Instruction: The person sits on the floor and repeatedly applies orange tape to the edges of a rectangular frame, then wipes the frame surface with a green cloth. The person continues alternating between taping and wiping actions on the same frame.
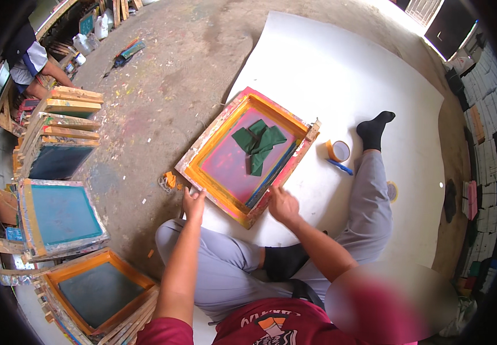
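Note:
A wooden screen printing frame (212, 198) lies tilted in front of me, its rim smeared with yellow, pink and blue and its mesh pinkish. On the mesh rests a crumpled dark green cloth (258, 142). My left hand (193, 205) is at the frame's near left edge, thumb and finger apart, the thumb seemingly touching the rim. Beside the near right edge, my right hand (284, 205) is closed with curled fingers and slightly blurred. Whatever it may hold is hidden. A roll of tape (339, 150) and a blue pen-like tool (340, 167) lie right of the frame.
A white sheet (311, 54) covers the floor under the frame and my legs. More screen frames (64, 213) stand stacked at the left. Orange scraps (171, 180) lie left of the frame. Another person (35, 66) is at the far left. Another tape roll (393, 191) lies by my right leg.

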